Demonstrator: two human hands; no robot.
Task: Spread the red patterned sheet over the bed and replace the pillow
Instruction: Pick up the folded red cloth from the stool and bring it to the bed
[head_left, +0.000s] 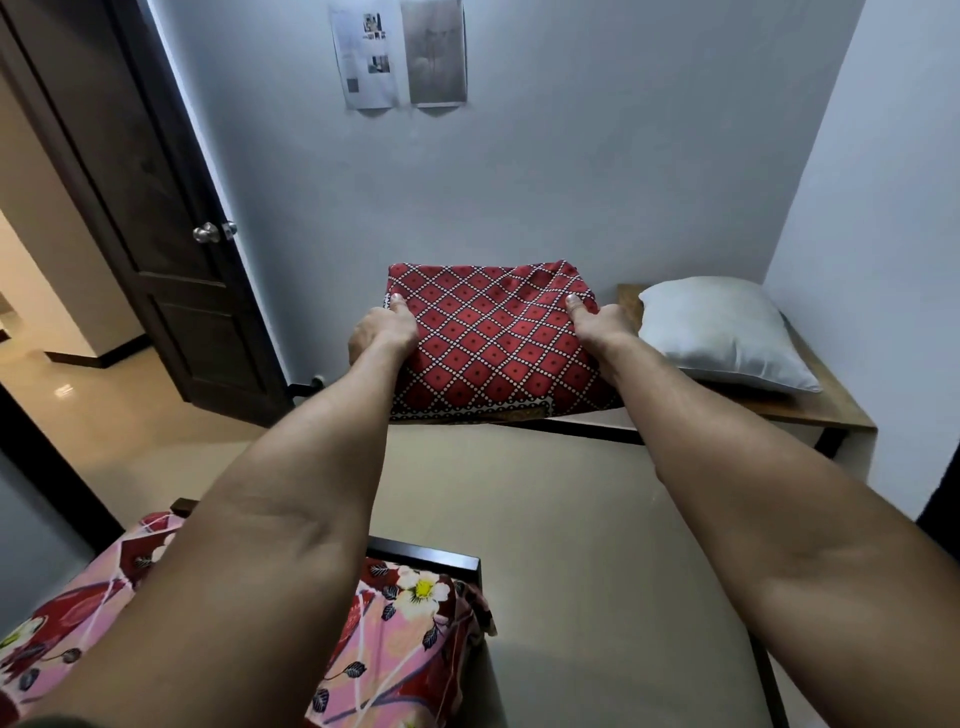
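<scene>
Left hand and right hand clamped on the left and right edges of the folded red patterned sheet, thumbs on top. Sheet at the left end of a wooden table, near edge overhanging. White pillow just right of it, against the right wall. Bare floor open below. Floral-covered bed near left; dark door ajar far left.

Folded sheet: on table, left end, overhanging front edge | pillow: on table, right of sheet | hands: left hand and right hand on sheet's two sides | door: left of table | bed: before table, nearest viewer
</scene>
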